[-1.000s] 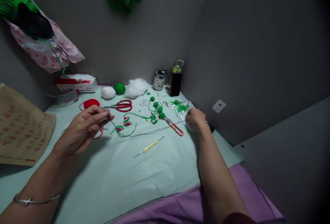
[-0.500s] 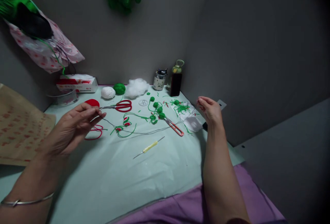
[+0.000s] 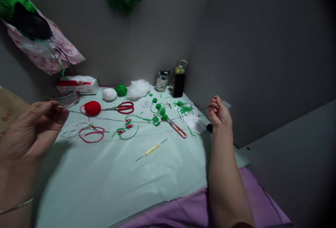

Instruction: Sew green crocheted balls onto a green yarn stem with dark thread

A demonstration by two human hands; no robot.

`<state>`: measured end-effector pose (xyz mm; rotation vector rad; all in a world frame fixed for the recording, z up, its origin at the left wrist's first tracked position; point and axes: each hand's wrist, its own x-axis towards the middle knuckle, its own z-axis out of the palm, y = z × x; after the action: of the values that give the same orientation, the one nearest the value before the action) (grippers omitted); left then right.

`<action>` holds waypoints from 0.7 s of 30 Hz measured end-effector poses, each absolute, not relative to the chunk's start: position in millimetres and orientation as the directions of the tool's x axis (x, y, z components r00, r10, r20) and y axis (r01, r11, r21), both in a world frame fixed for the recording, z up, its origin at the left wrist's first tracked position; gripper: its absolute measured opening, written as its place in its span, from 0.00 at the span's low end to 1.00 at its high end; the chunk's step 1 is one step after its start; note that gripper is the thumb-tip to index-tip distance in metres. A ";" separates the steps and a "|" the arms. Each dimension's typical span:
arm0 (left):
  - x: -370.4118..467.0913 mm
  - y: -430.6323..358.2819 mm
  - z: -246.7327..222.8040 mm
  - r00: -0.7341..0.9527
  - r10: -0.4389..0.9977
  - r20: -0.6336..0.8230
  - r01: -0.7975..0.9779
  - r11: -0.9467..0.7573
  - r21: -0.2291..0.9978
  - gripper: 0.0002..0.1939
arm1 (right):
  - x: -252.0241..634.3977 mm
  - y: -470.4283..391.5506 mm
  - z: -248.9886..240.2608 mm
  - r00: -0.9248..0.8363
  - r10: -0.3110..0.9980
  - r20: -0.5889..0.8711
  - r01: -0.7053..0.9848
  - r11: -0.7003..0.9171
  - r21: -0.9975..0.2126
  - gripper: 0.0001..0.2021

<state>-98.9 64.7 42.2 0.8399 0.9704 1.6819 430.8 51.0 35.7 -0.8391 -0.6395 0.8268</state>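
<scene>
A thin grey thread [image 3: 115, 119] runs across above the table, stretched between my two hands. At the left, my left hand [image 3: 36, 126] pinches one end between thumb and fingers, near the red yarn ball [image 3: 92, 108]. My right hand [image 3: 219, 112] is closed on the thread at the far right, beside the wall, with its fingertips curled in. Below the thread lie small green, red and white crocheted pieces [image 3: 128, 123], several small green crocheted balls [image 3: 162, 111] and a yellow-handled crochet hook [image 3: 152, 149].
Red-handled scissors [image 3: 125, 107] and orange-handled scissors [image 3: 178, 130] lie on the table. White yarn [image 3: 109, 94], green yarn [image 3: 121, 90] and stuffing [image 3: 138, 89] sit behind. At the back stand a decorated can [image 3: 162, 82] and a bottle [image 3: 181, 68] with a phone [image 3: 179, 85].
My left hand has moved left, uncovering the red yarn ball and loose white yarn. My right hand has shifted slightly right. The sagging thread has become nearly straight.
</scene>
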 end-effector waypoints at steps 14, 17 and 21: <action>16.6 4.8 31.8 0.292 0.903 0.315 0.082 -0.352 0.933 0.05 | 251.7 34.4 28.2 -0.227 0.972 0.055 -0.297 -0.015 -0.955 0.15; 21.8 2.0 27.7 0.285 0.893 0.349 0.106 -0.391 0.914 0.05 | 212.8 14.2 22.5 -0.542 0.841 -0.010 -0.116 -0.087 -0.989 0.20; 15.8 12.8 23.8 0.173 0.944 0.282 0.039 -0.292 0.956 0.08 | 211.9 3.2 26.2 -0.605 0.796 0.015 0.028 0.039 -0.999 0.19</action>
<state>15.8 12.8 23.8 1.5434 0.9769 1.2591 211.9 3.2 26.2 -0.8360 -1.7159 1.6268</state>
